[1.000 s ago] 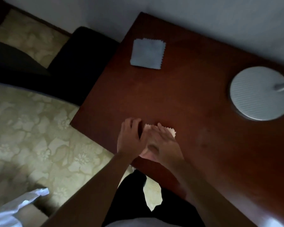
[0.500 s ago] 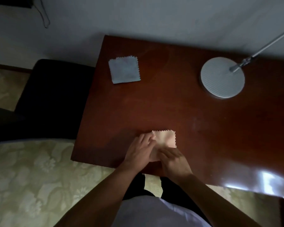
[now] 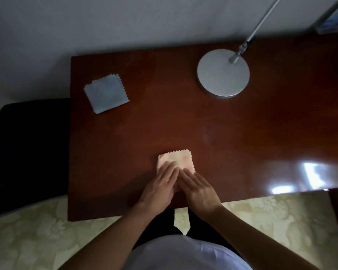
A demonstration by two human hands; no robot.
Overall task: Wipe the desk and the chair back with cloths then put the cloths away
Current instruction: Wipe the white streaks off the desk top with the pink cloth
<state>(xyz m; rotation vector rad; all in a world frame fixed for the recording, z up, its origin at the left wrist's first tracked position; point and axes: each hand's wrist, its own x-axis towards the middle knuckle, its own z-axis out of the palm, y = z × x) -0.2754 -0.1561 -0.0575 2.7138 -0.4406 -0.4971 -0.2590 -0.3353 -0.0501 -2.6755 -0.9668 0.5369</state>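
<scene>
Pressing risk: your flat fingers only pin the near half of the pink cloth (image 3: pixel 175 160); push forward unevenly and I judge it will bunch or slide out from under you instead of wiping.
Edge risk: you are working close to the near edge of the desk (image 3: pixel 164 121), so a pull toward you could drag the cloth off onto the floor.
Lamp risk: a wide sweep to your right could knock the lamp base (image 3: pixel 222 74), which stands well apart at the far right.
Left hand (image 3: pixel 160 187): palm down, fingers straight and together, tips resting on the cloth, gripping nothing.
Right hand (image 3: pixel 198 189): same flat pose, fingers extended, touching your left hand along the inner side, fingertips on the cloth's near edge.
Blue cloth (image 3: pixel 106 93): lying untouched at the far left corner of the desk.
Chair (image 3: pixel 31 145): dark, just beside the desk's left edge; I judge its back not yet wiped.
</scene>
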